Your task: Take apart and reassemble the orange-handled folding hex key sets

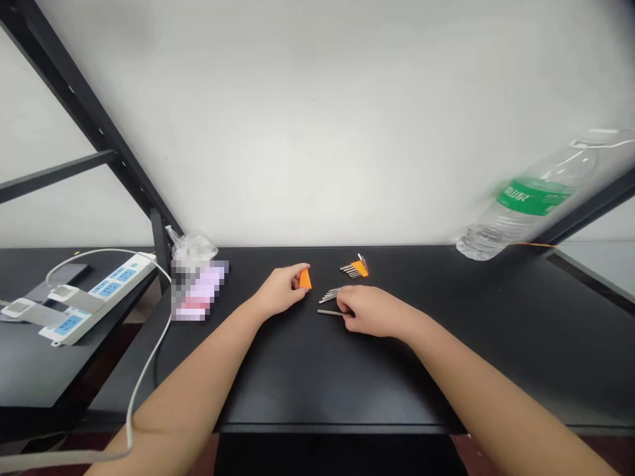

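Note:
My left hand point(281, 291) pinches a small orange holder point(304, 279) between thumb and fingers, just above the black table. To its right, my right hand point(370, 311) is closed, with its fingertips on one end of a thin metal hex key point(329, 312) that points left. Several more hex keys point(329, 295) lie fanned out beside its knuckles, their right ends hidden behind the hand. Farther back rests a second orange holder point(359, 268) with several metal keys through it.
A clear bottle with a green label point(533, 196) stands at the back right. On the left are a crumpled plastic bag point(194, 247), a blurred-out flat item point(201, 291) and a power strip point(102, 297). A white cable point(143, 377) crosses over my left forearm.

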